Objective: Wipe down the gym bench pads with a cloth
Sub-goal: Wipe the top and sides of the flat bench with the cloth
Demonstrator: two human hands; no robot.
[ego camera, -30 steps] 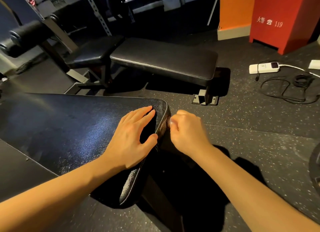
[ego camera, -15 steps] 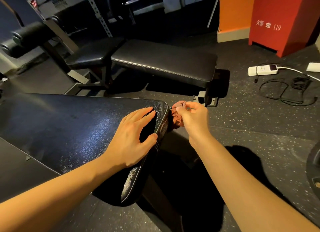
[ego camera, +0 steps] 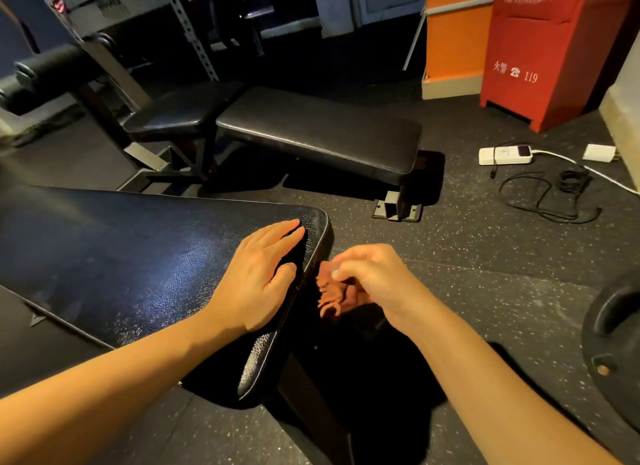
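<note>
- Head view looks down over a black pad (ego camera: 121, 267) filling the lower left, its grained skin shining under the light.
- Left hand (ego camera: 258, 281) lies flat on top of the pad, close to its end edge. The fingers are straight and the thumb is spread toward that edge; it grasps nothing.
- Right hand (ego camera: 372, 281) hangs just off the same end edge, above the floor (ego camera: 485, 291), with its fingers curled in and pinching a cloth (ego camera: 329, 296).
- The cloth is reddish-brown and bunched, dangling below the right hand's fingers, just beside the pad's end face. It is blurred, so I cannot tell whether it touches that face.
- The two hands are near each other but apart, with the pad's end edge between them.
- Beyond them a far bench (ego camera: 318, 132) stands on the floor with a long, flat black top. A smaller seat pad (ego camera: 180, 112) sits at its left end, with a narrow gap between the two.
- A black roller (ego camera: 45, 71) sits at the far left on a metal frame.
- A red box (ego camera: 540, 48) with white characters and "119" stands at the back right, next to an orange wall.
- A white power strip (ego camera: 504, 155) lies on the floor in front of the box, and a black cable (ego camera: 547, 194) is looped just beside it.
- A dark plate (ego camera: 613, 343) lies on the floor at the right edge.
</note>
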